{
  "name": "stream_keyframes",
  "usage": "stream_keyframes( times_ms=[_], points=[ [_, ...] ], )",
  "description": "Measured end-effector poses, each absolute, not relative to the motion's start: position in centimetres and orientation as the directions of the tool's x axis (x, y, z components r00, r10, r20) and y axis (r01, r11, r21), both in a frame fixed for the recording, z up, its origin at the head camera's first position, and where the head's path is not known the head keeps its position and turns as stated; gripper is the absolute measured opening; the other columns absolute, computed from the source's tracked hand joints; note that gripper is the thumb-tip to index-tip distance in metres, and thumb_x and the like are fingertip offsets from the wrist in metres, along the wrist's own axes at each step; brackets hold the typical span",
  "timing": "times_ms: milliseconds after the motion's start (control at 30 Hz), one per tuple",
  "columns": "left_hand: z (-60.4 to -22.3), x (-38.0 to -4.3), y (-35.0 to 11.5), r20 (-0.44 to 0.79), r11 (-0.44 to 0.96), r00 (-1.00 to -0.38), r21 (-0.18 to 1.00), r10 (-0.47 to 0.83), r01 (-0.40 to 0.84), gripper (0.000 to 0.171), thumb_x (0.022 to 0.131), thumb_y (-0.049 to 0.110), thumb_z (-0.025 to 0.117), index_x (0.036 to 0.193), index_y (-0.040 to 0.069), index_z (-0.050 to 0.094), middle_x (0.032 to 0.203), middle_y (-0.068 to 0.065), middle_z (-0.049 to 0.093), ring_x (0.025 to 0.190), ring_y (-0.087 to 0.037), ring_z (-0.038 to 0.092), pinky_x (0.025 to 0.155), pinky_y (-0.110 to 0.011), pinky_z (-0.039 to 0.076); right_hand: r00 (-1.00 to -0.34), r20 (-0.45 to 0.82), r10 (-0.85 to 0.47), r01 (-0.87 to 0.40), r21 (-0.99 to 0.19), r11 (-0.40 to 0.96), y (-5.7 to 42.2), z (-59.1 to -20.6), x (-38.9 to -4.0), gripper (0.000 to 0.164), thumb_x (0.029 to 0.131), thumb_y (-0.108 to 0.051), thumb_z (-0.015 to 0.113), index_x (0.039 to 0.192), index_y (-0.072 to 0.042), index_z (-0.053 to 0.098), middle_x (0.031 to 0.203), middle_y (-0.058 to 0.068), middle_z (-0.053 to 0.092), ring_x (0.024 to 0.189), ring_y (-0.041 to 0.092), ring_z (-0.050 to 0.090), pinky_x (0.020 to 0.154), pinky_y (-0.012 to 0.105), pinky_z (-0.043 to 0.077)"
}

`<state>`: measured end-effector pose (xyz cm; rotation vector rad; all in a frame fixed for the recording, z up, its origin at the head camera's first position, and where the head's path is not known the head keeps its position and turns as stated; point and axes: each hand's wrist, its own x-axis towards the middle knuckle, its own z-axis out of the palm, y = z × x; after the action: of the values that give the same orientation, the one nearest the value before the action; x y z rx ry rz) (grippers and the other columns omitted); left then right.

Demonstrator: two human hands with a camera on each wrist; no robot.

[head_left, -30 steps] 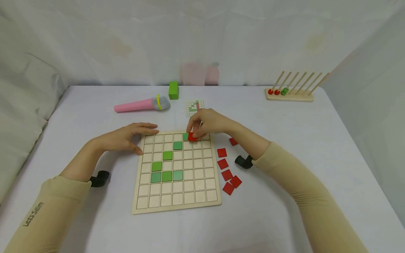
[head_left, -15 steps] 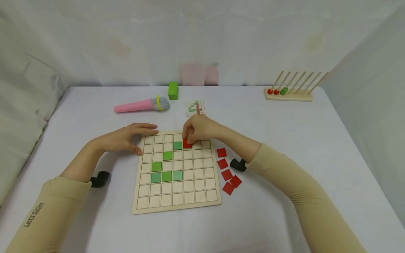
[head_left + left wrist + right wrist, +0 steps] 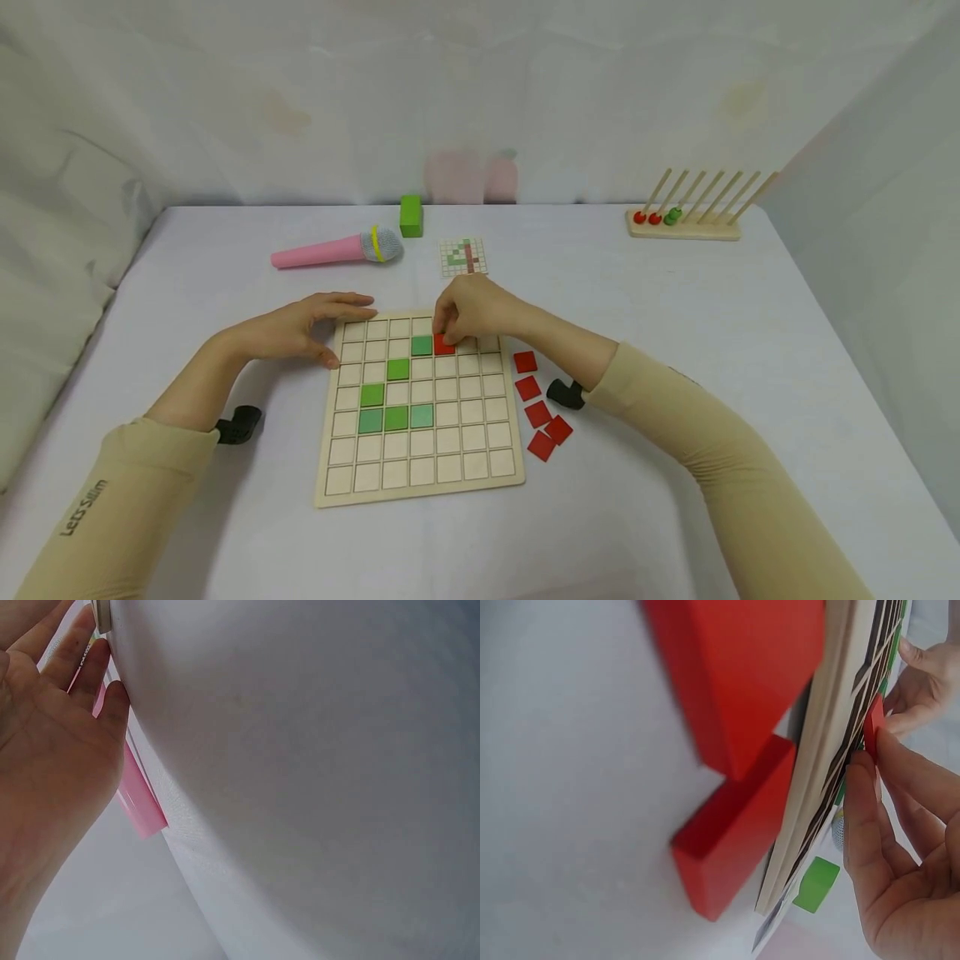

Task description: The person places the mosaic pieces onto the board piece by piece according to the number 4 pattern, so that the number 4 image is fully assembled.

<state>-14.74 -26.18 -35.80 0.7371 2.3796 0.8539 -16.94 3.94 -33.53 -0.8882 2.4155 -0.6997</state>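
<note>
A wooden grid board (image 3: 355, 492) lies on the white table with several green tiles (image 3: 397, 369) in its cells. My right hand (image 3: 480, 307) reaches over the board's far edge and pinches a red tile (image 3: 444, 344) between thumb and finger. That tile sits at a second-row cell, just right of a green one; the right wrist view shows the red tile (image 3: 873, 726) slightly tilted at the fingertips. My hand covers part of the top row. My left hand (image 3: 292, 327) rests at the board's far left corner, fingers extended and thumb touching the left edge.
Several loose red tiles (image 3: 537, 414) lie right of the board. Beyond it are a small pattern card (image 3: 457, 256), a pink toy microphone (image 3: 322, 252) and a green block (image 3: 411, 216). A pegged wooden rack (image 3: 684, 227) with red and green beads stands far right.
My right hand has moved slightly left and nearer, bringing the red tile from the top row to the second-row cell. Over the last half second it barely moves. My left hand stays put.
</note>
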Motion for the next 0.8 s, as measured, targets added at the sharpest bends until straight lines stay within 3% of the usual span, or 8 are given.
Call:
stream_keyframes(
  times_ms=[333, 800],
  points=[
    [-35.63, -14.74, -26.06, -0.265, 0.648, -0.712, 0.682, 0.651, 0.338, 0.074, 0.069, 0.022, 0.078, 0.137, 0.021, 0.047, 0.153, -0.005, 0.028, 0.142, -0.034, 0.018, 0.108, -0.059, 0.016, -0.702, -0.245, -0.668, -0.449, -0.575, 0.684, 3.79, -33.56, -16.8, 0.005, 0.075, -0.015, 0.075, 0.079, -0.018, 0.074, 0.074, -0.005, 0.07, 0.071, 0.01, 0.057, 0.065, 0.022, 0.045],
    [-35.68, -14.52, -26.04, -0.271, 0.654, -0.729, 0.692, 0.628, 0.306, 0.074, 0.069, 0.019, 0.078, 0.137, 0.024, 0.048, 0.153, 0.0, 0.028, 0.142, -0.03, 0.018, 0.109, -0.056, 0.016, -0.704, -0.238, -0.669, -0.454, -0.575, 0.681, 3.81, -33.52, -16.61, 0.006, 0.074, -0.015, 0.076, 0.078, -0.017, 0.073, 0.071, -0.004, 0.067, 0.069, 0.011, 0.056, 0.061, 0.022, 0.043]
  ],
)
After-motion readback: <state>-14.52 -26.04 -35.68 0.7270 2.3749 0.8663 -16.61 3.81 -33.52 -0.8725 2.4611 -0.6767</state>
